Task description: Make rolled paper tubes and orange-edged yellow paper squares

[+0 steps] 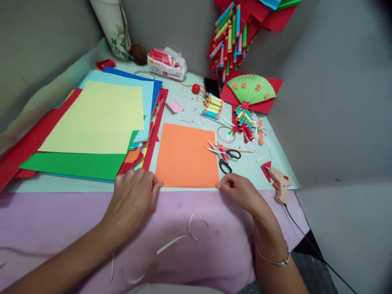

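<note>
An orange paper sheet [186, 155] lies flat on the pale table [196, 102]. My left hand [134, 196] rests at its near left corner, fingers curled and pinching that corner. At the near right corner, my right hand [239, 190] pinches the sheet's edge. Black-handled scissors [223, 155] lie just right of the sheet, a little beyond my right hand.
A stack of coloured sheets [92, 122] fills the left. A glue gun [280, 183] lies at the right edge, cord trailing down. Rolled paper tubes [212, 106], a green paper fan [251, 87], a tissue pack [167, 63] and a vase [112, 26] stand behind. White paper slivers lie on the purple cloth [183, 232].
</note>
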The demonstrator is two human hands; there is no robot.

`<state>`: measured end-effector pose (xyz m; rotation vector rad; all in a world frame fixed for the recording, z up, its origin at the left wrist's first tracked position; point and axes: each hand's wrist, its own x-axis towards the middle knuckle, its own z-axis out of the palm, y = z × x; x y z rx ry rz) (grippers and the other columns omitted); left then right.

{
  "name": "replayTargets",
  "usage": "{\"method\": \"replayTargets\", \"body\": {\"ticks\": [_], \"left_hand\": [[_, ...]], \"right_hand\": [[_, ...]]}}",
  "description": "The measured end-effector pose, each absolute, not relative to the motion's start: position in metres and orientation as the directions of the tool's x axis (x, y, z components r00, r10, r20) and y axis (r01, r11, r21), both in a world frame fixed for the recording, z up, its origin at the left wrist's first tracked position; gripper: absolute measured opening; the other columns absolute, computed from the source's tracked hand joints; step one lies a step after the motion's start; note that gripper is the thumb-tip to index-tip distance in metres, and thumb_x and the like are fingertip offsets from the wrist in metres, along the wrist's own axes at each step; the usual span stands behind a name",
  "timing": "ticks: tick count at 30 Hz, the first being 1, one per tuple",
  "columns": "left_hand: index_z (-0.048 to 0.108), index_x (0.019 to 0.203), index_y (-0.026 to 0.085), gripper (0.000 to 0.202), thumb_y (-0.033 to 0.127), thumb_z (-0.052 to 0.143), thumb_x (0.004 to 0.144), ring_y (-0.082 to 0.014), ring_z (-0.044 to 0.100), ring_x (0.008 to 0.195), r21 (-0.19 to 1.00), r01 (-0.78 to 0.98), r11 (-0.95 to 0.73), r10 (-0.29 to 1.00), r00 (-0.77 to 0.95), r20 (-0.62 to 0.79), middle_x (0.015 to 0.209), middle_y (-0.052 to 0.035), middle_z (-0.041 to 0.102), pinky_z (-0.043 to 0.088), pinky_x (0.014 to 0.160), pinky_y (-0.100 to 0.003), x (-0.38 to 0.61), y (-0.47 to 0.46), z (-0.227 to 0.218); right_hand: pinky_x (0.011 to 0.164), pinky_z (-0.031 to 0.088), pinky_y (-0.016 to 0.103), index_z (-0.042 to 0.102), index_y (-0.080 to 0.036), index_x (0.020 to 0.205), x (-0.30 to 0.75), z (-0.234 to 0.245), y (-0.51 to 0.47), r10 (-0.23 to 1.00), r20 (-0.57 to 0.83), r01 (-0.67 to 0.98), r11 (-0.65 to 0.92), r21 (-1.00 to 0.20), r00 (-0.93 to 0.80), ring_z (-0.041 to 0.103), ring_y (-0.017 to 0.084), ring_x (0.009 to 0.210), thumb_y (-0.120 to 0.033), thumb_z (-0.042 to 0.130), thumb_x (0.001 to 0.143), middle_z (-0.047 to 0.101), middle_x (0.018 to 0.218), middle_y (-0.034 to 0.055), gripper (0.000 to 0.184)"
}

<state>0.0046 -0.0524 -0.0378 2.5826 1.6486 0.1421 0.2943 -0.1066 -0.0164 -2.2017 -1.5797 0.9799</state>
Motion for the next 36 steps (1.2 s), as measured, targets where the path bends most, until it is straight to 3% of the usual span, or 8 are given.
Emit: {"method": "replayTargets", "body": {"ticks": [14, 18, 23, 26, 36], "left_hand": [[0.057, 0.085, 0.019, 0.02, 0.029, 0.043, 0.096, -0.031, 0.054, 0.082, 0.071, 0.915, -0.398, 0.917, 0.393, 0.073, 0.083, -0.0105, 0.06, 0.033, 0.069, -0.041, 0.006, -0.059, -0.038], [0.059, 0.089, 0.019, 0.017, 0.026, 0.045, 0.095, -0.0304, 0.052, 0.083, 0.071, 0.91, -0.409, 0.907, 0.397, 0.139, 0.088, -0.0116, 0.059, 0.036, 0.071, -0.041, 0.003, -0.062, -0.042], [0.063, 0.097, 0.016, 0.026, 0.008, 0.039, 0.092, -0.0271, 0.051, 0.092, 0.146, 0.746, -0.65, 0.745, 0.588, 0.315, 0.101, -0.013, 0.061, 0.041, 0.08, -0.039, -0.001, -0.065, -0.054], [0.065, 0.103, 0.016, 0.029, 0.01, 0.037, 0.096, -0.024, 0.053, 0.091, 0.2, 0.598, -0.776, 0.625, 0.685, 0.375, 0.101, -0.0109, 0.062, 0.043, 0.079, -0.036, -0.002, -0.066, -0.059], [0.061, 0.127, 0.016, 0.036, 0.009, 0.04, 0.099, -0.0203, 0.055, 0.087, 0.182, 0.485, -0.855, 0.514, 0.746, 0.425, 0.095, -0.0081, 0.062, 0.043, 0.08, -0.035, -0.004, -0.065, -0.066]], "right_hand": [[0.058, 0.033, 0.026, 0.048, -0.022, 0.069, 0.296, -0.019, -0.108, 0.926, -0.34, 0.749, -0.341, -0.568, 0.164, 0.042, 0.013, 0.06, -0.037, 0.055, 0.081, 0.051, 0.066, -0.0038, 0.021], [0.057, 0.033, 0.026, 0.048, -0.022, 0.069, 0.296, -0.019, -0.108, 0.928, -0.336, 0.762, -0.333, -0.556, 0.16, 0.041, 0.013, 0.06, -0.037, 0.055, 0.081, 0.051, 0.066, -0.004, 0.021], [0.057, 0.033, 0.026, 0.047, -0.022, 0.069, 0.295, -0.019, -0.107, 0.93, -0.333, 0.772, -0.325, -0.547, 0.155, 0.041, 0.013, 0.06, -0.036, 0.055, 0.081, 0.05, 0.065, -0.0041, 0.02], [0.057, 0.033, 0.026, 0.048, -0.022, 0.069, 0.295, -0.019, -0.107, 0.93, -0.334, 0.77, -0.326, -0.548, 0.156, 0.042, 0.013, 0.06, -0.036, 0.055, 0.08, 0.051, 0.065, -0.004, 0.019], [0.056, 0.033, 0.026, 0.049, -0.022, 0.069, 0.297, -0.021, -0.107, 0.935, -0.319, 0.769, -0.318, -0.555, 0.157, 0.043, 0.013, 0.06, -0.034, 0.055, 0.079, 0.052, 0.065, -0.0043, 0.017]]}}
